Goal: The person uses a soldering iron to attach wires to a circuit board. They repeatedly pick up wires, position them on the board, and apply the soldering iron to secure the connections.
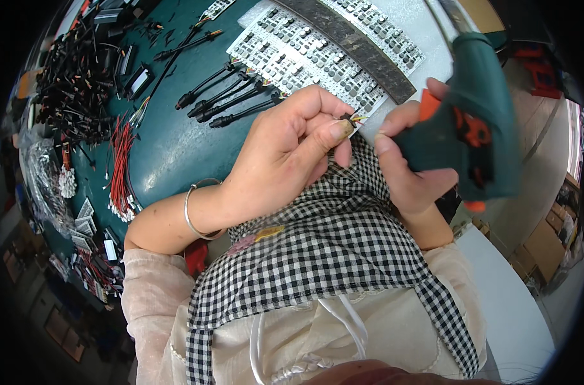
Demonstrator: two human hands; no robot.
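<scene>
My left hand (292, 141) is closed, thumb against fingers, on a small wired piece (359, 119) with short coloured wires and a black part. Most of this piece is hidden by the fingers. My right hand (407, 151), just to the right, is wrapped round the handle of a dark green gun-shaped tool (491, 109). It has an orange trigger and orange slots, and a blurred metal-looking tube extends from its far end. Beyond my hands lies a panel of white circuit boards (298, 48) with a dark flat bar (350, 42) across it.
Several black cables (234, 96) with connectors lie by the panel's near left edge. Farther left on the green table (176, 144) are a bundle of red wires (120, 167), a heap of black cables (74, 90) and clear plastic bags (42, 179). Cardboard boxes (542, 244) stand at the right.
</scene>
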